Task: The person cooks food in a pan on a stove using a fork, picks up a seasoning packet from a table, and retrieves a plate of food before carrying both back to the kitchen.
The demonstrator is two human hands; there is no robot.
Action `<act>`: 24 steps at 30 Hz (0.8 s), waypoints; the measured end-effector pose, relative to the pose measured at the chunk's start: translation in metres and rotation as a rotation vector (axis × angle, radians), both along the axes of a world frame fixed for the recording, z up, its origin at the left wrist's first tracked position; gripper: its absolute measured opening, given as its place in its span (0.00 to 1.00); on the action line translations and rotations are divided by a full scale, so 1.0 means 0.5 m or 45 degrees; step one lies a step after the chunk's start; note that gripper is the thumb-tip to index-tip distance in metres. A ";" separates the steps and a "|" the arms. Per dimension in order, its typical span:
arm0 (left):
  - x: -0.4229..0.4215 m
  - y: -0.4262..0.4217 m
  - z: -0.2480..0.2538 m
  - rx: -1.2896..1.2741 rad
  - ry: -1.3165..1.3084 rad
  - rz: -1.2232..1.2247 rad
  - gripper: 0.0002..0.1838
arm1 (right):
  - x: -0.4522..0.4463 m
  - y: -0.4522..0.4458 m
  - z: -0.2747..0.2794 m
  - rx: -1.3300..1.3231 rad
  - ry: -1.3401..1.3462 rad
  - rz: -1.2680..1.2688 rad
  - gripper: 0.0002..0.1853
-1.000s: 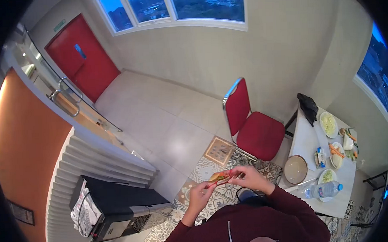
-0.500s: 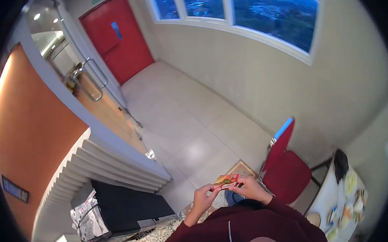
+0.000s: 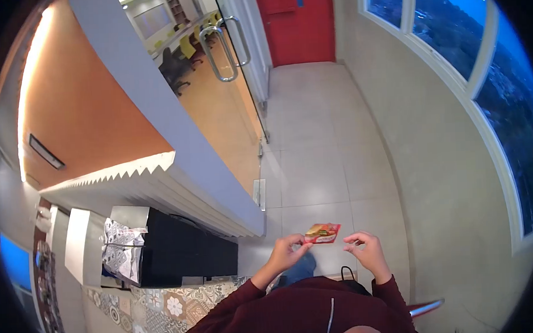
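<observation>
Nearby, on the left, patterned paper (image 3: 122, 250) lay against the black cabinet (image 3: 190, 248). Rightward, the left hand (image 3: 287, 252) pinched the lower left corner of a red packet (image 3: 323, 233), which hung in the air before the dark red sweater (image 3: 302, 311). Just beside the packet's right edge, the right hand (image 3: 366, 251) was released, its fingers loosely curled, touching nothing.

Red door (image 3: 299, 28) beyond pale tiled floor (image 3: 314, 164), beige wall (image 3: 444, 159).
</observation>
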State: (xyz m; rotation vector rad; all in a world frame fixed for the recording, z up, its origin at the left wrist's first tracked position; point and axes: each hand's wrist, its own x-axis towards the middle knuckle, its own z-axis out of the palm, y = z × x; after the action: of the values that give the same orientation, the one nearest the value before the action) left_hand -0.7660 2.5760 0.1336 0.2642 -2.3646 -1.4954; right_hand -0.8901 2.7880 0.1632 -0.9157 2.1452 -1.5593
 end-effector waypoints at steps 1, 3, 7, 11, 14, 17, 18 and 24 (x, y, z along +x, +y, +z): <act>-0.016 -0.028 -0.005 0.029 -0.034 0.072 0.08 | -0.034 -0.021 -0.007 -0.015 0.023 0.009 0.08; -0.058 -0.085 -0.005 -0.022 -0.114 0.146 0.09 | -0.099 -0.065 -0.020 -0.020 -0.023 -0.039 0.07; -0.177 -0.201 0.002 0.017 -0.143 0.241 0.10 | -0.245 -0.169 -0.050 -0.005 -0.021 -0.086 0.05; -0.302 -0.325 0.026 -0.026 -0.125 0.267 0.10 | -0.402 -0.275 -0.063 0.097 0.020 -0.144 0.07; -0.403 -0.412 0.049 -0.074 -0.086 0.226 0.10 | -0.543 -0.348 -0.061 0.165 0.025 -0.265 0.12; -0.477 -0.487 0.073 -0.091 -0.101 0.289 0.09 | -0.675 -0.392 -0.060 0.194 0.066 -0.389 0.14; -0.495 -0.506 0.086 -0.080 -0.137 0.330 0.08 | -0.714 -0.406 -0.057 0.197 0.080 -0.423 0.14; -0.604 -0.602 0.055 -0.064 -0.040 0.512 0.08 | -0.948 -0.455 -0.101 0.186 0.111 -0.514 0.05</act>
State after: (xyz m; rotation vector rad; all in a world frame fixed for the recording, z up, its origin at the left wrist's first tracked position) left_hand -1.0681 2.2752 0.1610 0.7072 -2.1989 -1.2465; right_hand -1.3643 2.5604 0.1129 -0.5337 2.5894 -1.5278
